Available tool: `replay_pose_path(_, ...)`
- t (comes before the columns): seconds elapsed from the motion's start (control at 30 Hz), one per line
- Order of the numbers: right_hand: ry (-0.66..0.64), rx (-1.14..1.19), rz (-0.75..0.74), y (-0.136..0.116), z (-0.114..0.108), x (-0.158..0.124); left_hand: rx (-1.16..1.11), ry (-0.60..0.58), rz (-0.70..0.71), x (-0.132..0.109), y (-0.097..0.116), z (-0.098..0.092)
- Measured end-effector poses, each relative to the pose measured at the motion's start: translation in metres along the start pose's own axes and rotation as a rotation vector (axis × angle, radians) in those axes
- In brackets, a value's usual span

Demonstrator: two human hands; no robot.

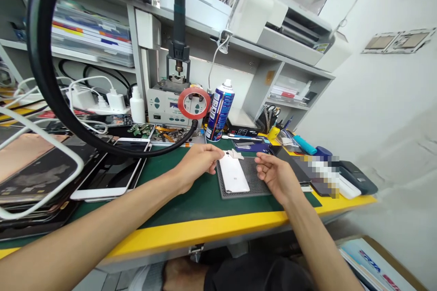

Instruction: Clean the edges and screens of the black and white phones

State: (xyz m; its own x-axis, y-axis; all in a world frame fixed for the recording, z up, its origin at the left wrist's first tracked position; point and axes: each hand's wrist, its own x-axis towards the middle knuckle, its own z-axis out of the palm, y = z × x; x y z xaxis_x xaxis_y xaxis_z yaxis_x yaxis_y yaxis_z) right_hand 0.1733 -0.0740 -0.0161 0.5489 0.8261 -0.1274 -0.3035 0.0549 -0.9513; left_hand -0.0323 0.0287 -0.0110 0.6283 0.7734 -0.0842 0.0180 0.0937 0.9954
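A white smartphone (234, 173) lies back side up on a grey textured mat (261, 182). A crumpled white piece like tissue (235, 154) rests by the phone's upper end. My left hand (200, 163) is closed in a pinch at the phone's upper left corner; whatever sits between its fingertips is hidden. To the right of the phone, my right hand (278, 175) hovers over the mat with fingers loosely bent and apart, holding nothing that I can see.
At left are several phones and screens (109, 168) under a looping black hose (41, 54). Behind stand a rework station (164, 104), red tape roll (182, 113), blue spray can (220, 111) and parts tray (201, 136). A teal cylinder (305, 144) lies at right. The bench edge (191, 232) is yellow.
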Motion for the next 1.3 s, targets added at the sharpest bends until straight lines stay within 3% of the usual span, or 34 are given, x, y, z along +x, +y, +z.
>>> replay_pose_path(0.13, 0.112, -0.22, 0.015, -0.013, -0.01, 0.016, -0.003, 0.081, 0.009, 0.001, 0.001, -0.001)
replay_pose_path(0.23, 0.113, -0.615, -0.121, -0.01, -0.005, 0.021, -0.01, 0.133, 0.02, 0.002, 0.003, -0.002)
replay_pose_path(0.4, -0.189, -1.314, -0.655, 0.005, 0.013, 0.022, -0.03, 0.156, 0.027, 0.004, 0.005, -0.004)
replay_pose_path(0.5, -0.36, -1.506, -0.719, 0.012, 0.017, 0.017, -0.037, 0.156, 0.035, 0.006, 0.004, -0.005)
replay_pose_path(0.63, -0.423, -1.6, -0.694, 0.015, 0.016, -0.001, -0.033, 0.146, 0.052, 0.008, 0.001, -0.005)
replay_pose_path(0.97, -0.531, -1.608, -0.829, 0.027, 0.016, -0.07, 0.036, 0.1, 0.082, 0.002, 0.001, 0.004)
replay_pose_path(1.3, -0.494, -1.654, -0.884, 0.045, 0.002, -0.096, 0.142, 0.057, 0.115, 0.002, -0.005, 0.0)
